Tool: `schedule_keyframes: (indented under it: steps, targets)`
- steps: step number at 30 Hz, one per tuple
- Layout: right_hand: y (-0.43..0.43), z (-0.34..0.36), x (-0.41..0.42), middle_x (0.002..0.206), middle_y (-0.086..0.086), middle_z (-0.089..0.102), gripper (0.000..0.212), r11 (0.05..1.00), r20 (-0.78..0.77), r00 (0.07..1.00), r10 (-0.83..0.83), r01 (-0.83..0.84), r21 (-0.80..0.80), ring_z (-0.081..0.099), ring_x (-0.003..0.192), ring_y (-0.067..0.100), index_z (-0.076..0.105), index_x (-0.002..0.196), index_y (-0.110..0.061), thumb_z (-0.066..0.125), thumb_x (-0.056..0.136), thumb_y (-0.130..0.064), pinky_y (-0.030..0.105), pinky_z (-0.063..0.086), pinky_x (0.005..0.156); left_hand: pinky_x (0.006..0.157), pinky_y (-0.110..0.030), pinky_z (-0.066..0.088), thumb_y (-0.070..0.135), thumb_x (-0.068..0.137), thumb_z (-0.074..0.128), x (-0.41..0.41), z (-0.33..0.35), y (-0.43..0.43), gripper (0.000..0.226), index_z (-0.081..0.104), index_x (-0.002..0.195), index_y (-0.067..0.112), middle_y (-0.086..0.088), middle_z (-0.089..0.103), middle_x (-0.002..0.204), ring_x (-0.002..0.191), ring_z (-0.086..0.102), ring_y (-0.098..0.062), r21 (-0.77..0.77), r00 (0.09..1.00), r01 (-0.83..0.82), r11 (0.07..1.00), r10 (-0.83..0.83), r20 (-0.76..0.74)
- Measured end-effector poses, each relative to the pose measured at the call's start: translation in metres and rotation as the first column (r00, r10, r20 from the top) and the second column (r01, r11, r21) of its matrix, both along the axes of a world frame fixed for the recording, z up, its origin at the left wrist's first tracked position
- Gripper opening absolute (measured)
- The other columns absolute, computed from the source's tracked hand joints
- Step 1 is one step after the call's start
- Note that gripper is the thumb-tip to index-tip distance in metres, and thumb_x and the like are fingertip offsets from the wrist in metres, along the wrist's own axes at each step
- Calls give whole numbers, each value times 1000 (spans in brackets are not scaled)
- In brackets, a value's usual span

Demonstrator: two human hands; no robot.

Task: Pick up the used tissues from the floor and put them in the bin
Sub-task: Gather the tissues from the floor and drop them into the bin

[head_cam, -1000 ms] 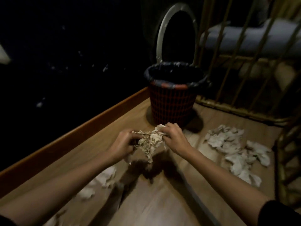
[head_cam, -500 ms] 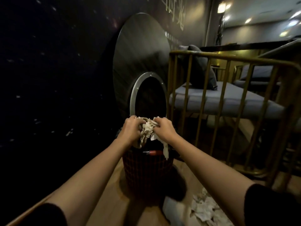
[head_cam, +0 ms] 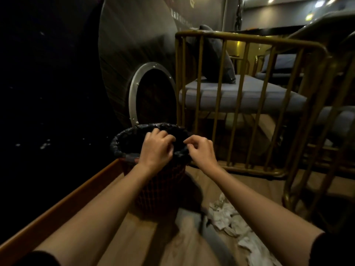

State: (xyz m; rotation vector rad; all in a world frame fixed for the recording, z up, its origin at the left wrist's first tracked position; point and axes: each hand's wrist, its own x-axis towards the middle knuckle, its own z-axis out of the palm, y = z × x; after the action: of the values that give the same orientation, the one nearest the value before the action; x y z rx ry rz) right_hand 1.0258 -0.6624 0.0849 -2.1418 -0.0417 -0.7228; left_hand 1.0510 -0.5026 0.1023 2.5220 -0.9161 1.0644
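Note:
The bin is a red mesh basket lined with a black bag, standing on the wooden floor by the dark wall. Both hands hover over its mouth. My left hand has curled fingers and holds nothing I can see. My right hand is also loosely curled, fingers apart, with no tissue in it. The inside of the bin is too dark to see. Several crumpled white tissues lie on the floor to the bin's right, under my right forearm.
A gold metal railing stands right of the bin, with a grey cushioned bench behind it. A round dark panel with a metal ring sits behind the bin. A wooden skirting board runs along the left wall.
The wad of tissues held between both hands was carried up from the floor to the bin and is gone from my hands now. My fingers have loosened over the bin mouth.

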Motion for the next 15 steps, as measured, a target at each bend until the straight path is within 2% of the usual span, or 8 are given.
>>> schedule_keyframes:
  steps: [2, 4, 7, 10, 13, 15]
  targets:
    - [-19, -19, -23, 87, 1, 71, 17, 999, 8, 999, -47, 47, -10, 64, 82, 9, 71, 92, -14, 57, 87, -5, 18, 51, 69, 70, -40, 47, 15, 77, 54, -23, -16, -28, 24, 64, 99, 13, -9, 65, 90, 87, 57, -30, 82, 994, 104, 991, -105, 6]
    - [-41, -44, -47, 83, 4, 72, 17, 995, -29, 995, -95, 94, -19, 65, 79, 13, 71, 87, -14, 58, 84, -3, 22, 51, 67, 68, -40, 49, 17, 76, 42, -46, -40, -55, 33, 63, 100, 10, -13, 63, 90, 86, 56, -33, 147, 980, 196, 970, -188, -68]
    - [-77, -94, -84, 84, 6, 73, 19, 987, -196, 969, -152, 159, 21, 67, 82, 19, 71, 86, -13, 57, 80, -1, 27, 50, 70, 74, -40, 45, 16, 78, 47, -77, -90, -88, 38, 55, 114, 8, -16, 57, 108, 101, 51, -34, 273, 920, 306, 912, -209, -332]
    - [-112, -146, -123, 91, 6, 73, 21, 953, -349, 906, -241, 289, 91, 67, 89, 21, 71, 90, -14, 57, 80, -2, 32, 54, 78, 82, -38, 45, 17, 83, 52, -98, -151, -112, 43, 46, 125, 18, -10, 50, 123, 110, 48, -31, 320, 837, 340, 885, -130, -532]
    - [-140, -192, -152, 113, 8, 66, 33, 932, -486, 811, -326, 363, -20, 60, 107, 24, 64, 109, -15, 60, 78, -6, 28, 46, 88, 93, -40, 46, 14, 79, 53, -101, -206, -138, 50, 42, 128, 21, -11, 44, 131, 121, 43, -32, 266, 733, 338, 903, -75, -676]
    - [-148, -218, -166, 136, 8, 50, 49, 962, -617, 745, -254, 263, -78, 44, 127, 27, 52, 127, -22, 64, 79, -18, 35, 38, 105, 103, -43, 40, 20, 80, 57, -99, -227, -157, 63, 32, 138, 22, -15, 31, 145, 132, 32, -36, 284, 701, 318, 905, -23, -713]
